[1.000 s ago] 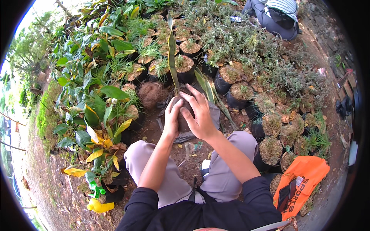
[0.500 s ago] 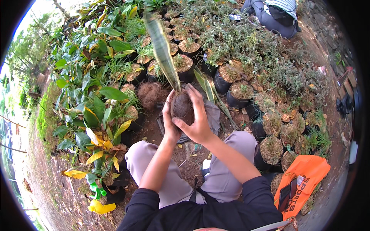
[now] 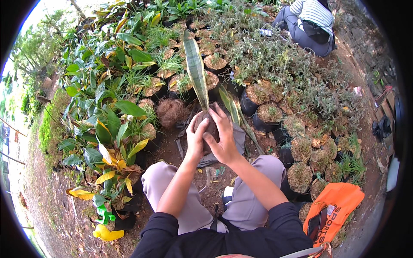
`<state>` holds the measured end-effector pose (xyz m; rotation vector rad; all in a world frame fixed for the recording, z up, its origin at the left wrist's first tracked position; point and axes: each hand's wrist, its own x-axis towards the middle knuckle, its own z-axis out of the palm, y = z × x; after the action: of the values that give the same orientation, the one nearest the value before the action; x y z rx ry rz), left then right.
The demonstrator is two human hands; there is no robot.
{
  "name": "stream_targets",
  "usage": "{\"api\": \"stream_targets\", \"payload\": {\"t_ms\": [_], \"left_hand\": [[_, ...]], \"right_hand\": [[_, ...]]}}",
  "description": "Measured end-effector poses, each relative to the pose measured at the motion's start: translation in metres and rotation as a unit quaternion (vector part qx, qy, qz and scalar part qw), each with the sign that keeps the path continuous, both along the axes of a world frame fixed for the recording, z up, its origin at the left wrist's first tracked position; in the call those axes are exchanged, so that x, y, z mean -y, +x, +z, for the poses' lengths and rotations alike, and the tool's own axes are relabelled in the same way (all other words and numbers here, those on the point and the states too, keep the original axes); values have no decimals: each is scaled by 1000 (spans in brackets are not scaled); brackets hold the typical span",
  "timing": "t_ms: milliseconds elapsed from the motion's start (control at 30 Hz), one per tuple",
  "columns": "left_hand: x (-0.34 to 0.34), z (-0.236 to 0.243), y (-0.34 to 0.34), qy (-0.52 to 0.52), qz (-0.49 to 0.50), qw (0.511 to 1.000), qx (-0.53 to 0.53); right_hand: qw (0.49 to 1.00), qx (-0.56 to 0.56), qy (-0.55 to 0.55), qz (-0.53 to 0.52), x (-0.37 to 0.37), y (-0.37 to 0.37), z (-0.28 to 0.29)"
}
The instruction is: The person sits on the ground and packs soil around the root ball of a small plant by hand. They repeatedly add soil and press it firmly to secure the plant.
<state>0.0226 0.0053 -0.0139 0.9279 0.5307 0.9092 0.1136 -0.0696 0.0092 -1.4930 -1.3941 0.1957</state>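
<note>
Between my palms is a brown, rounded root ball (image 3: 211, 128) bound in fibre, with one tall yellow-edged snake plant leaf (image 3: 196, 69) rising from its top. My left hand (image 3: 196, 136) wraps its left side, fingers curling over the upper front. Cupped against the other side is my right hand (image 3: 224, 144), its thumb across the near face. Much of the ball is hidden by my fingers. Below it a grey cloth (image 3: 239, 139) lies on the soil. Loose brown coconut fibre (image 3: 171, 112) sits to the left, and more snake plant leaves (image 3: 232, 107) lie to the right.
Potted leafy plants (image 3: 131, 109) crowd the left, and black-bagged pots (image 3: 267, 115) line the right. An orange bag (image 3: 340, 202) with a dark phone (image 3: 317, 223) lies near right. A yellow-and-green spray bottle (image 3: 107, 232) stands near left. Another person (image 3: 307, 28) crouches far right.
The snake plant leaf leans less to the left now. My left fingers have shifted over the front of the root ball, covering more of it. The view has moved slightly.
</note>
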Motion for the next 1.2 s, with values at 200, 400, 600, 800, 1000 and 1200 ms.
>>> {"api": "stream_targets", "payload": {"t_ms": [200,400,600,800,1000,1200], "left_hand": [[0,11,-2,71,52,996,-27],[6,13,-5,-16,62,998,0],[12,20,-3,-137,-67,982,113],[6,-4,-5,-146,-82,978,127],[11,1,-1,-208,-94,962,149],[5,-8,8,-174,-114,965,158]], "right_hand": [[996,-88,8,12,-2,5,-4],[963,-262,63,27,-3,-3,-2],[1000,-10,8,-19,2,-15,-10],[999,24,-17,-15,8,-14,-4],[996,-79,-45,27,9,-5,1],[999,36,-36,-20,5,-2,11]]}}
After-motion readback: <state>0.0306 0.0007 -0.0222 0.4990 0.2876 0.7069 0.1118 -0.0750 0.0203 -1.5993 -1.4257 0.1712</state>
